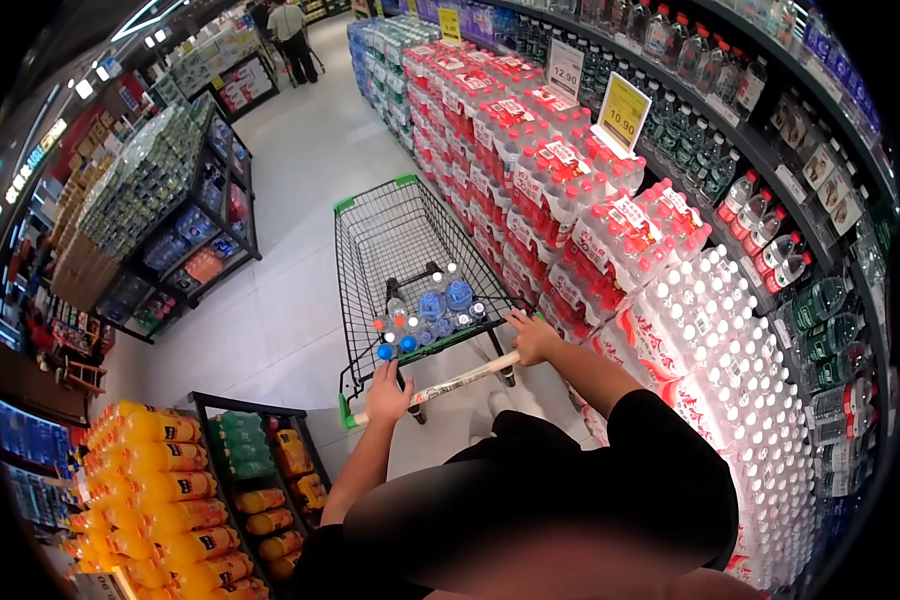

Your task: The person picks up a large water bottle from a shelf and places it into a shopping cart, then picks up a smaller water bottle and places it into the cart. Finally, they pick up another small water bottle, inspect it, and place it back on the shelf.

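A wire shopping cart (370, 225) with green corners stands in front of me. Across its near end runs a pale handle (460, 382). My left hand (387, 393) rests over the handle's left end, fingers stretched forward toward the basket. At the handle's right end lies my right hand (534, 336), its fingers reaching forward over the cart's near rim. Both hands look open, with palms on or against the bar; the undersides are hidden. Inside the basket, near me, sit several clear bottles (432, 325) with blue, white and orange caps, some holding blue contents.
Stacked packs of red-labelled bottles (530, 150) line the right side, close to the cart. White-capped water bottles (740, 390) are nearer me. Orange drink bottles (160, 490) stand at lower left, a display island (170, 200) at left. Far down the aisle (300, 150) is a person (292, 40).
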{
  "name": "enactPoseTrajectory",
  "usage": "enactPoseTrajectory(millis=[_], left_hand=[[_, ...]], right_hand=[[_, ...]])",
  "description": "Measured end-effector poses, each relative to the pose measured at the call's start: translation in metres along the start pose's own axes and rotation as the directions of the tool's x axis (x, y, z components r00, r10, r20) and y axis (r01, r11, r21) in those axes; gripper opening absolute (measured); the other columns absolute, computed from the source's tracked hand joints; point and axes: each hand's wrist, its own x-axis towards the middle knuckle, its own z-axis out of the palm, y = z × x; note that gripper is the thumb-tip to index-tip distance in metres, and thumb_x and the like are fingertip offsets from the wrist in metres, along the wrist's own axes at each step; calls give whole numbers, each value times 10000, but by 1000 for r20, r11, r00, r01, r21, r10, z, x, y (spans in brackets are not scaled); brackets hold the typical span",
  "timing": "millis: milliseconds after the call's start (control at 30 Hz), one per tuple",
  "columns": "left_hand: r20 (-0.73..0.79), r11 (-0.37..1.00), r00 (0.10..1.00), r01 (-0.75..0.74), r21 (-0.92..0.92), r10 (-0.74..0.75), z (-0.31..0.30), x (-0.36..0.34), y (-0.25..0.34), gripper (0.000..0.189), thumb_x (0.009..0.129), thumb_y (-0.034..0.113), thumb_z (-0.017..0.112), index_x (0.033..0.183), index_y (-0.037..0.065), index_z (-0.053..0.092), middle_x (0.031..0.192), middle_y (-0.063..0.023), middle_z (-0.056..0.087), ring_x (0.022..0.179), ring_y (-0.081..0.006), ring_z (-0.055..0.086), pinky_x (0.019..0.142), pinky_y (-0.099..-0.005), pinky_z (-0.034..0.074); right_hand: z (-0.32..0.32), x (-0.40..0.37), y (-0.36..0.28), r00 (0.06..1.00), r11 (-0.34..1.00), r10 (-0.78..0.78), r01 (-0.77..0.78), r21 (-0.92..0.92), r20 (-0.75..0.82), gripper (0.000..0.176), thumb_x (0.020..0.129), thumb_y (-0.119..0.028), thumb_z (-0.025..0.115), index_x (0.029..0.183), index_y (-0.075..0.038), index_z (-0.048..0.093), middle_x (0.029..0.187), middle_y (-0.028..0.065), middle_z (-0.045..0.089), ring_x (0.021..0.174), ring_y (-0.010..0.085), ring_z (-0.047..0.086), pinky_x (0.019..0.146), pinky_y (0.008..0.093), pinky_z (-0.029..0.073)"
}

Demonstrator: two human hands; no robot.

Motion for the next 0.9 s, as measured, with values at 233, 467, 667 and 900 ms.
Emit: enactPoseTrajectory(millis=[233, 467, 667, 900], left_hand=[[0, 1000, 1000, 14, 27, -14, -3, 46, 1, 612, 905, 443, 553, 1406, 102, 467, 1458, -85, 460, 1374, -247, 393, 1059, -391, 425], [9, 999, 1000, 30, 43, -30, -11, 94, 4, 608, 912, 456, 539, 1410, 114, 463, 1457, -81, 460, 1370, -239, 399, 1056, -387, 429], [-10, 999, 1000, 29, 22, -29, -10, 136, 5, 616, 912, 452, 543, 1414, 105, 459, 1462, -87, 458, 1385, -241, 384, 1066, -394, 423], [-31, 1000, 1000, 0, -13, -1, -13, 184, 13, 592, 905, 404, 573, 1393, 86, 469, 1441, -109, 462, 1360, -272, 409, 1052, -401, 428]], right_hand=[[-16, 39, 27, 1000, 1000, -1, 1, 25, 0, 417, 802, -396, 610, 1138, -181, 730, 1615, 173, 182, 1499, 345, 125, 1148, 523, 254], [-31, 80, 56, 999, 1000, -19, 19, -15, -32, 431, 803, -419, 590, 1115, -160, 737, 1607, 182, 199, 1490, 357, 159, 1131, 546, 285], [-45, 118, 86, 997, 999, -53, 53, -3, -49, 431, 788, -382, 596, 1129, -155, 727, 1599, 191, 211, 1487, 368, 162, 1140, 558, 264], [-76, 151, 122, 995, 995, -78, 82, 57, -69, 465, 745, -367, 630, 1141, -139, 719, 1589, 199, 226, 1483, 366, 167, 1125, 524, 291]])
